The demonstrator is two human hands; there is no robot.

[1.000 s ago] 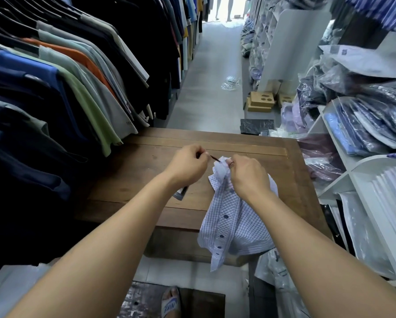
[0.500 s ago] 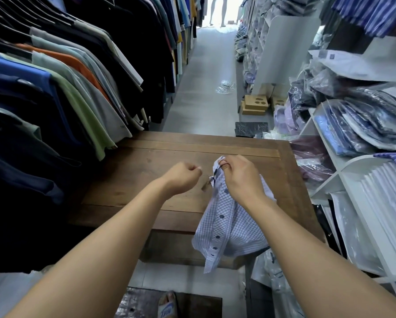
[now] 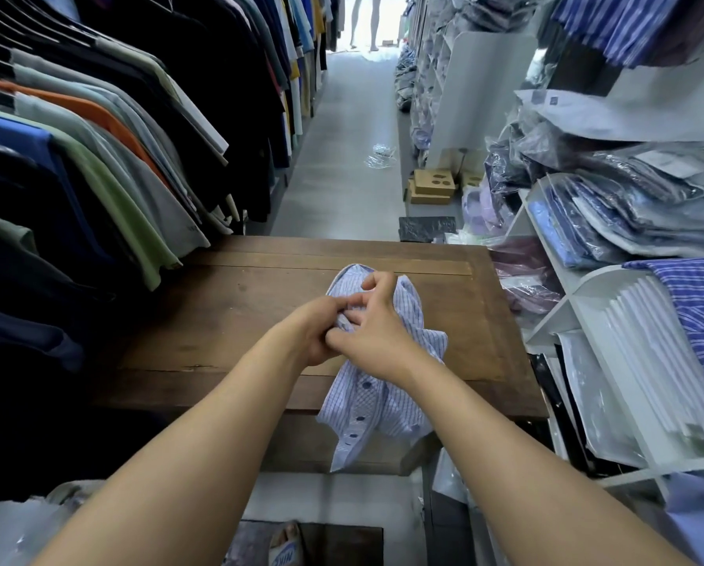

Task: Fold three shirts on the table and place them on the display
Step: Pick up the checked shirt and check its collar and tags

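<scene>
A white shirt with a fine blue check and dark buttons (image 3: pixel 376 406) lies bunched on the brown wooden table (image 3: pixel 227 320), its button placket hanging over the near edge. Both hands meet at the collar area. My left hand (image 3: pixel 317 332) has its fingers curled into the cloth just below the collar. My right hand (image 3: pixel 372 324) overlaps it from the right and pinches the fabric there with thumb and fingers. The collar arches up behind the fingers. Only this one shirt shows on the table.
A rack of hanging shirts (image 3: pixel 97 136) crowds the table's left side. White display shelves (image 3: pixel 611 320) with bagged and folded shirts stand to the right. Cardboard boxes (image 3: pixel 432 185) and plastic wrap lie on the aisle floor beyond. A sandalled foot (image 3: pixel 287 549) shows below.
My left hand, apart from the shirt and pinching a thin dark item before, has moved right onto the collar. The shirt now lies lower on the table with both hands working it.
</scene>
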